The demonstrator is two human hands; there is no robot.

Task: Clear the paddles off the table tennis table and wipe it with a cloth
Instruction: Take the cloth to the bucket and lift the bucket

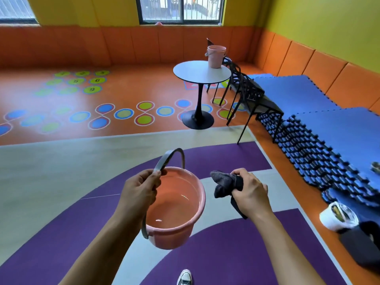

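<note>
**Hands with bucket and cloth, over purple flooring**

Left hand (141, 188) curls tightly round the grey handle (162, 161) of a pink bucket (174, 237) holding water. Right hand (250, 192) clenches a bunched dark cloth (224, 182) just beside the bucket's rim. Beyond, a round table (195, 77) bears a second pink bucket (216, 56). Floor circles (97, 80) read 6 and 9; others are blurred.

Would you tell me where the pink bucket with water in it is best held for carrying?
Grip the handle at the top of its arch, coming from above and curling under it. It stands up over the rim of the bucket, and a centred hold should keep the water level. The left hand holds it lower, to one side; the right hand holds the cloth.
</note>
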